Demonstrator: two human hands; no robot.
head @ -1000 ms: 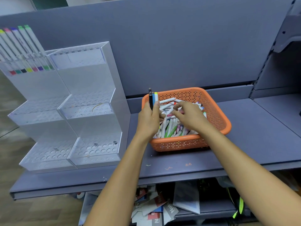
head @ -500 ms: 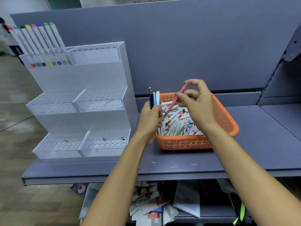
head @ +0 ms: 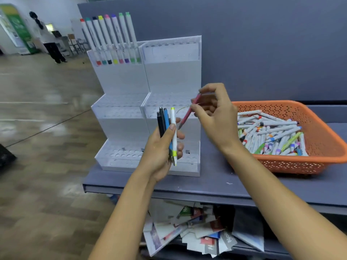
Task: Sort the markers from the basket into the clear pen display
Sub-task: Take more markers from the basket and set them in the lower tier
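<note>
Now our left hand (head: 162,147) grips four pens (head: 167,126) while our right hand (head: 216,117) pinches the pink marker (head: 188,113), best lowered upright into a display (head: 169,102) hole.

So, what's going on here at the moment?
A person is sorting pens at a shelf. The left hand grips a small bunch of pens upright in front of the clear pen display, while the right hand pinches a pink pen just beside them. A row of markers stands in the display's top left tier. The orange basket to the right holds a heap of markers.
</note>
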